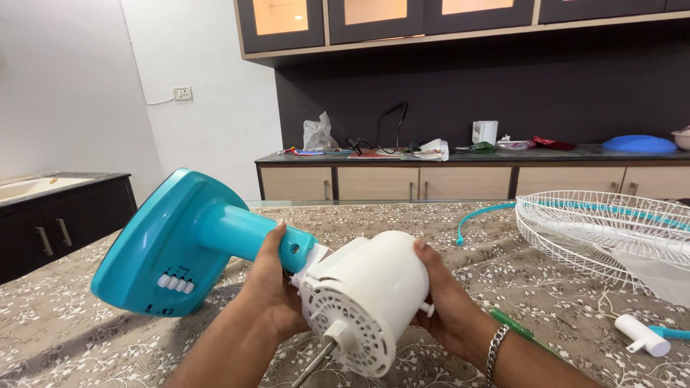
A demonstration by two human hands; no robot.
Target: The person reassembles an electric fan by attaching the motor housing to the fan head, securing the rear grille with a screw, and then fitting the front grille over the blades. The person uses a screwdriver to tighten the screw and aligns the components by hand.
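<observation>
Left hand: left hand (277, 287) is wrapped around the teal neck of the fan (287, 262), fingers closed on it just where it meets the white motor.
Right hand: right hand (440, 302) is cupped against the far side of the motor housing (374, 287), thumb on top, palm pressed to it; a metal bracelet (496, 348) sits on that wrist.
Fan: held off the table (86, 323), over its near edge, lying on its side; teal base (154, 248) tipped up toward the left, motor toward the camera.
Fan look: rounded triangular teal base with a row of white push buttons (176, 282); short teal neck with a small hole; white drum-shaped motor with a vented front face, a hub and a bare steel shaft (313, 365) pointing down.
Table: covered with a brown cloth in a white flower pattern.
Grille: white wire grille (596, 226) lies toward the right edge, a teal ring (489, 212) partly under it.
Right near corner: small white plastic part (642, 335); a green stick (521, 332) lies just beside the right wrist.
Counter: far counter (460, 154) carries bags, papers and a blue lid (638, 144).
</observation>
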